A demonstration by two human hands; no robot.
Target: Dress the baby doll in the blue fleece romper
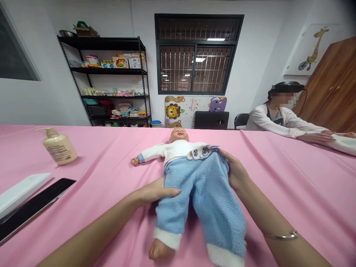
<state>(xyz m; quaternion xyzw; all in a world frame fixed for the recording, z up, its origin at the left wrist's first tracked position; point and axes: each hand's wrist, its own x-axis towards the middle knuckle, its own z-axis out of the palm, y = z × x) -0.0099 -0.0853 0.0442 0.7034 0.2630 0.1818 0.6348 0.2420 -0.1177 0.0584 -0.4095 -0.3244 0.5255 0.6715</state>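
Note:
A baby doll (pixel 179 134) lies on its back on the pink cloth, head away from me, in a white top (pixel 178 149) and fluffy blue pants (pixel 178 174) with white cuffs. One bare foot (pixel 160 249) sticks out of the left cuff; the other foot is mostly hidden. My left hand (pixel 157 191) grips the doll's left-side thigh through the pants, thumb on top and fingers out of sight. At the right side of the waist, my right hand (pixel 235 168) pinches the waistband, which is pulled up over the top's edge beside a cartoon face patch (pixel 200 152).
A pump bottle (pixel 59 148), a white flat case (pixel 23 191) and a dark phone (pixel 36 204) lie to the left on the pink tablecloth (pixel 111 148). Another person (pixel 274 111) sits at the far right with arms on the table. Shelves (pixel 111 70) stand behind.

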